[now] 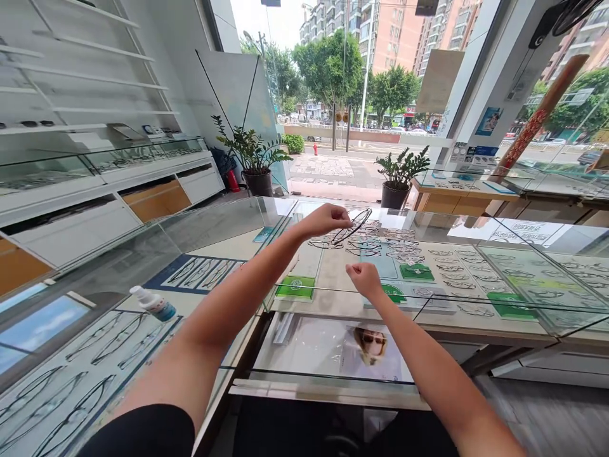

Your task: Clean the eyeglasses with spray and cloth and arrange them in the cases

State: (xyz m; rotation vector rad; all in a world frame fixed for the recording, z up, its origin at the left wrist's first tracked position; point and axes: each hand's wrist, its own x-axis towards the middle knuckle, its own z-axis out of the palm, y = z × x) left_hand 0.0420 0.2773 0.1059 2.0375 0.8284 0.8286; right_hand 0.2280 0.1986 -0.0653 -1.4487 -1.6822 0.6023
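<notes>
Spectacles [353,227], one pair, above the glass counter [330,282]; left hand [329,219] pinching them, a loosened pinch risking a drop onto it; right hand [365,279] clenched above it, contents indeterminable.

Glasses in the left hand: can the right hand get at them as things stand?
Probably yes: the right hand, though curled shut, is near the held glasses, with nothing visible between them.
</notes>
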